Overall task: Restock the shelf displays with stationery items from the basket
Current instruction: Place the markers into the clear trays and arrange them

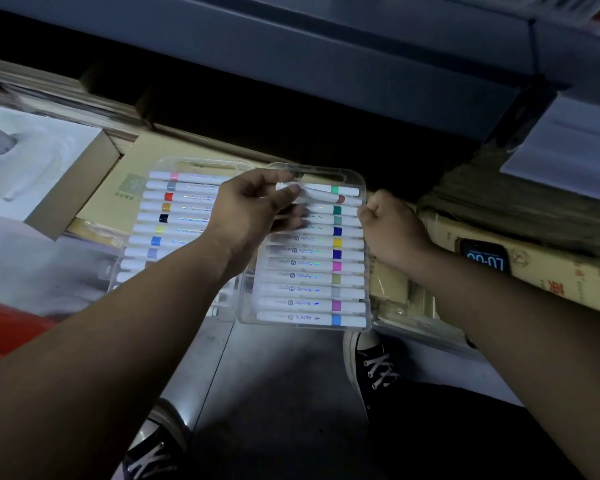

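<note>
Left marker case [174, 220] on flat carton [118, 206], right marker case [312, 271] just beside it, timer [485, 258] on side carton [551, 275] further right

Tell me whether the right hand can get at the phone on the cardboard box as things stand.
Probably yes. The phone lies uncovered on the cardboard box just beside the right hand, nothing between them. But that hand grips the marker case and must let go first.
</note>
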`<move>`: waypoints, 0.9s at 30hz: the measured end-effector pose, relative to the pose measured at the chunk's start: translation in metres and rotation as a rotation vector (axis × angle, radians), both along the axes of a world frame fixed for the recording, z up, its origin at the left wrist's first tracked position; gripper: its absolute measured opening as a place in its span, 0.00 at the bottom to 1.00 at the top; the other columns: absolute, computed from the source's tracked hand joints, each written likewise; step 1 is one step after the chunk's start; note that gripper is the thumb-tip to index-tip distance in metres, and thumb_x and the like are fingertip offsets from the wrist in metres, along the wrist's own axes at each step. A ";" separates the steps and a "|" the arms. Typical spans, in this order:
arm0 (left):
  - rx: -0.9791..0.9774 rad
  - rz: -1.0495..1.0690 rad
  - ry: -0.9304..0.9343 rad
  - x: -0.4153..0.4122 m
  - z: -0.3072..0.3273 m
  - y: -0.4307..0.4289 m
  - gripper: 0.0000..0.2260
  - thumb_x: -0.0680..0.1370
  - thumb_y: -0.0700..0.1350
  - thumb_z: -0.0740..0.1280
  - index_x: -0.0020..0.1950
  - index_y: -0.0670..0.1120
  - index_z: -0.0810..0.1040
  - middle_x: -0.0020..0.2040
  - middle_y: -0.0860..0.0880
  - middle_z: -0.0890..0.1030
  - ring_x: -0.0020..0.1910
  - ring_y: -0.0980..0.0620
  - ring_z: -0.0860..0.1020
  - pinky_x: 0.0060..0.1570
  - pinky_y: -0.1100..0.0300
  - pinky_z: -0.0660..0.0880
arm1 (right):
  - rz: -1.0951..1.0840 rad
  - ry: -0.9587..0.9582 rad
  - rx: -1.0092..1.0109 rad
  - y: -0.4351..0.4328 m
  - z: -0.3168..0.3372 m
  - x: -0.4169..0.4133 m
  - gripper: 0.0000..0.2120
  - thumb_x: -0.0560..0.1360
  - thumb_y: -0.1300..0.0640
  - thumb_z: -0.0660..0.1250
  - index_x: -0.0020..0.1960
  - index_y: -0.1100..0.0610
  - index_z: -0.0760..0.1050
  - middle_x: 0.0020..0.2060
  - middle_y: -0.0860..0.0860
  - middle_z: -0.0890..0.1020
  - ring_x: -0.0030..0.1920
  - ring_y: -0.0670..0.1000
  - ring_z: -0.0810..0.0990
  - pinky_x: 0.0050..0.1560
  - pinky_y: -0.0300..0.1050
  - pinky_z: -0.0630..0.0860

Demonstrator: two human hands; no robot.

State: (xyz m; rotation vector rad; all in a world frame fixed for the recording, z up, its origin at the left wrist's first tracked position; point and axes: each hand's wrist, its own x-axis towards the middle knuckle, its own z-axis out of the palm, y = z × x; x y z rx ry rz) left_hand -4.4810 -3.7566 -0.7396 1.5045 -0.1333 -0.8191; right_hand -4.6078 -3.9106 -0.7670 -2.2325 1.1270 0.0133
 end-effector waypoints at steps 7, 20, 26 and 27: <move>-0.023 0.064 -0.169 0.004 0.003 0.001 0.03 0.80 0.32 0.68 0.50 0.31 0.80 0.37 0.40 0.80 0.31 0.51 0.82 0.40 0.62 0.81 | -0.035 -0.036 0.080 -0.002 0.004 0.003 0.09 0.83 0.49 0.60 0.47 0.52 0.70 0.42 0.55 0.82 0.39 0.58 0.83 0.39 0.55 0.82; -0.034 0.162 0.083 0.023 0.005 0.021 0.10 0.80 0.43 0.71 0.45 0.36 0.78 0.31 0.45 0.82 0.31 0.49 0.83 0.34 0.61 0.81 | 0.050 -0.237 0.266 0.004 0.049 0.017 0.10 0.76 0.45 0.70 0.56 0.44 0.77 0.39 0.44 0.77 0.36 0.44 0.78 0.41 0.41 0.75; -0.045 0.135 0.164 0.025 0.005 0.017 0.12 0.81 0.45 0.70 0.48 0.36 0.78 0.33 0.43 0.83 0.31 0.50 0.82 0.34 0.61 0.81 | -0.141 -0.401 0.613 -0.002 0.038 0.019 0.02 0.79 0.62 0.70 0.51 0.58 0.80 0.38 0.54 0.83 0.36 0.50 0.80 0.38 0.41 0.77; -0.032 0.115 0.135 0.025 0.003 0.016 0.12 0.80 0.45 0.70 0.49 0.35 0.78 0.35 0.42 0.83 0.31 0.49 0.82 0.35 0.60 0.81 | -0.168 -0.401 0.642 -0.005 0.036 0.019 0.03 0.79 0.62 0.69 0.52 0.60 0.80 0.39 0.55 0.83 0.37 0.50 0.80 0.40 0.41 0.77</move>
